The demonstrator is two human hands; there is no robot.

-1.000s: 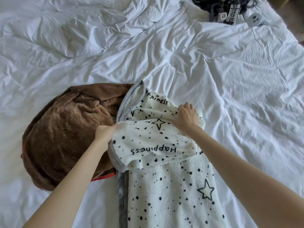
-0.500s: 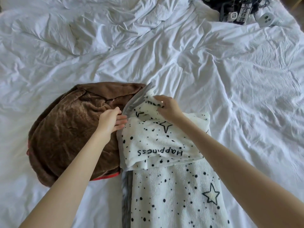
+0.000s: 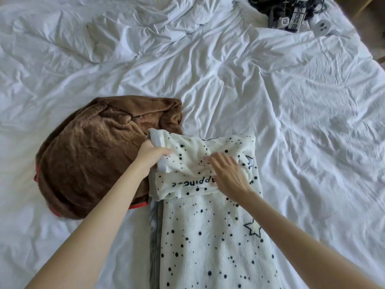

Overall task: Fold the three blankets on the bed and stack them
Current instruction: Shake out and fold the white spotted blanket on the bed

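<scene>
Left grip point(image 3: 153, 156) curled, right grip point(image 3: 229, 174) flat.

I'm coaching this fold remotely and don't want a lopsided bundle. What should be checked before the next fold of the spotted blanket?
1. Left hand grips the grey-trimmed edge of the spotted blanket: ok.
2. Right hand lies flat on the folded flap: ok.
3. Flap square and smooth: not ok, its left corner is bunched and lifted.
4. Brown blanket clear of the fold: not ok, it abuts the flap's left side.
5. Third blanket located: cannot tell; only a red edge shows under the brown one.
6. Cables far from the work: ok.
</scene>
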